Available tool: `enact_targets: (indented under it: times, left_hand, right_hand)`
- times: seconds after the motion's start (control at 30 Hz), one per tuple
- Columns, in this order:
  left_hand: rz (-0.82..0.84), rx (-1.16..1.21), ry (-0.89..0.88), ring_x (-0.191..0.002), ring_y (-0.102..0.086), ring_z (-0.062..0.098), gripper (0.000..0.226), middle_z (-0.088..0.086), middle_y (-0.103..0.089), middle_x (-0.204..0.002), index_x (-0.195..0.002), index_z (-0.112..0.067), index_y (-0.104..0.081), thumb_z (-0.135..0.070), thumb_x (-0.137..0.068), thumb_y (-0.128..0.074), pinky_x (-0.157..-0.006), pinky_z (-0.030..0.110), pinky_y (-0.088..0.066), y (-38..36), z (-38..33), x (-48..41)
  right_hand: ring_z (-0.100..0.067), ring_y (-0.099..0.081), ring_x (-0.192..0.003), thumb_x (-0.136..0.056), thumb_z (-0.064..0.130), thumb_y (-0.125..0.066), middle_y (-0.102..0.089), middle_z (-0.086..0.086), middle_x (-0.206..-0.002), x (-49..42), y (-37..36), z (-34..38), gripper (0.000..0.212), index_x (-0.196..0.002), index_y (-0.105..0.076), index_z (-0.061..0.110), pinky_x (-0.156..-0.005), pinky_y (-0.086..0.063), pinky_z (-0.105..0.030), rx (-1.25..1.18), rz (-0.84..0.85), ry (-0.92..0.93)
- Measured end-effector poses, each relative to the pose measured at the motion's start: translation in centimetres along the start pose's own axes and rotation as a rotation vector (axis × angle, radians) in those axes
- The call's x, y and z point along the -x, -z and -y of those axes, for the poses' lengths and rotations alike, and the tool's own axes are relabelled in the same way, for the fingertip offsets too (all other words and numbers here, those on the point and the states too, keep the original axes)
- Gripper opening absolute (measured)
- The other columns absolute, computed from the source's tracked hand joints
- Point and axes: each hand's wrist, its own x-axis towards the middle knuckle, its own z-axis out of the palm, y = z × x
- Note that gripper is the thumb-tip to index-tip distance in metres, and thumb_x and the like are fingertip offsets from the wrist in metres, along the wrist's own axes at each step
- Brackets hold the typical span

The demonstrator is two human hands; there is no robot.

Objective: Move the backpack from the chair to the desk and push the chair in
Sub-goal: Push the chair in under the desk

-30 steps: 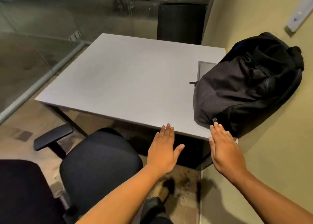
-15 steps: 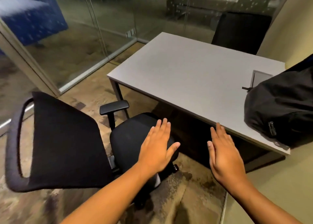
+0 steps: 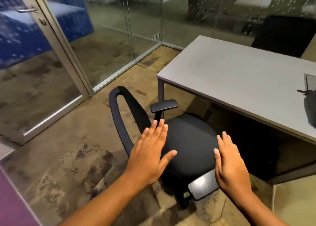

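At the far left stands the glass door [image 3: 51,75] with the glazed wall running on to the right of it, and nothing there concerns your task. Next comes the chair [image 3: 186,140], turned side-on to the desk: its curved backrest [image 3: 119,116] points toward the door, one armrest [image 3: 164,105] rises on the far side of the seat and the other armrest [image 3: 202,184] sits nearest you. Your left hand [image 3: 150,155] hovers over the near-left edge of the seat with its fingers [image 3: 159,128] spread flat, gripping nothing; whether the palm touches the fabric cannot be told. Your right hand [image 3: 230,164] is likewise open and empty, poised above the near armrest. The seat is bare, so the first step looks finished and pushing the chair in is the step in hand. To the right, the tabletop [image 3: 230,75] stands clear across most of its surface, and the backpack [image 3: 310,111] rests on its right end, cut off by the frame edge so only a dark sliver shows, with a strap [image 3: 301,91] trailing toward the middle. For the next move, you probably need to take hold of the backrest or an armrest, swivel the seat to face the desk, then roll it under the tabletop. No containers are in view apart from the backpack, and its contents cannot be seen.
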Motion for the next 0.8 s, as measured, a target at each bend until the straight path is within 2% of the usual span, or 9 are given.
enact_targets:
  times: [0.1, 0.17, 0.27, 0.33, 0.47, 0.67, 0.8]
  left_hand:
    - [-0.002, -0.012, 0.012, -0.144, 0.019, 0.005, 0.073, -0.011, 0.014, -0.160, -0.150, -0.029, 0.010, -0.066, -0.094, -0.017, -0.114, 0.022, 0.016, 2.7, 4.2, 1.8]
    - [0.006, -0.003, 0.025, -0.145, 0.019, 0.005, 0.072, -0.012, 0.013, -0.160, -0.150, -0.029, 0.010, -0.067, -0.094, -0.016, -0.115, 0.024, 0.012, 3.5, 6.2, 2.2]
    - [-0.008, 0.002, 0.062, -0.145, 0.018, 0.005, 0.072, -0.011, 0.012, -0.160, -0.151, -0.028, 0.009, -0.066, -0.094, -0.016, -0.116, 0.025, 0.011, 4.2, 8.3, 1.9]
    - [-0.026, -0.006, 0.093, -0.144, 0.019, 0.004, 0.071, -0.012, 0.014, -0.160, -0.150, -0.028, 0.010, -0.064, -0.095, -0.018, -0.114, 0.021, 0.016, 4.7, 9.9, 1.3]
    - [-0.013, -0.039, 0.122, -0.145, 0.018, 0.004, 0.070, -0.011, 0.012, -0.160, -0.152, -0.026, 0.007, -0.061, -0.096, -0.018, -0.114, 0.021, 0.015, 5.7, 12.7, -0.1]
    - [-0.006, -0.053, 0.111, -0.145, 0.018, 0.004, 0.069, -0.012, 0.011, -0.160, -0.152, -0.027, 0.004, -0.058, -0.098, -0.023, -0.113, 0.019, 0.016, 5.8, 15.7, -3.9]
    - [0.031, -0.071, 0.037, -0.144, 0.019, 0.003, 0.069, -0.009, 0.007, -0.161, -0.153, -0.025, 0.001, -0.058, -0.098, -0.025, -0.116, 0.028, 0.007, 6.0, 18.5, -6.9]
  right_hand:
    - [-0.015, -0.015, -0.148, -0.097, 0.040, -0.026, -0.021, -0.001, -0.159, 0.4, -2.1, 4.8, 0.057, -0.147, -0.033, 0.014, -0.120, -0.012, -0.033, -0.030, 0.014, 0.011]
    - [-0.013, -0.013, -0.148, -0.097, 0.040, -0.026, -0.019, 0.001, -0.158, 0.5, -3.1, 6.4, 0.057, -0.148, -0.032, 0.015, -0.119, -0.011, -0.031, -0.022, 0.027, 0.028]
    - [-0.014, -0.015, -0.147, -0.097, 0.038, -0.028, -0.022, 0.000, -0.158, -0.8, -4.1, 7.3, 0.055, -0.147, -0.033, 0.014, -0.119, -0.012, -0.032, -0.022, 0.036, 0.054]
    - [-0.017, -0.018, -0.147, -0.097, 0.036, -0.030, -0.025, -0.003, -0.158, -2.7, -4.6, 8.0, 0.054, -0.146, -0.035, 0.013, -0.119, -0.016, -0.036, -0.039, 0.033, 0.071]
    - [-0.021, -0.021, -0.146, -0.098, 0.034, -0.032, -0.028, -0.007, -0.157, -5.9, -5.6, 9.2, 0.052, -0.145, -0.037, 0.011, -0.119, -0.020, -0.043, -0.072, 0.031, 0.088]
    - [-0.022, -0.021, -0.147, -0.097, 0.031, -0.032, -0.028, -0.009, -0.157, -8.7, -5.9, 10.5, 0.053, -0.145, -0.036, 0.009, -0.119, -0.016, -0.040, -0.097, 0.013, 0.061]
    - [-0.020, -0.019, -0.147, -0.100, 0.033, -0.031, -0.027, -0.008, -0.157, -9.2, -6.1, 11.6, 0.051, -0.145, -0.036, 0.009, -0.120, -0.015, -0.038, -0.145, -0.083, -0.026]
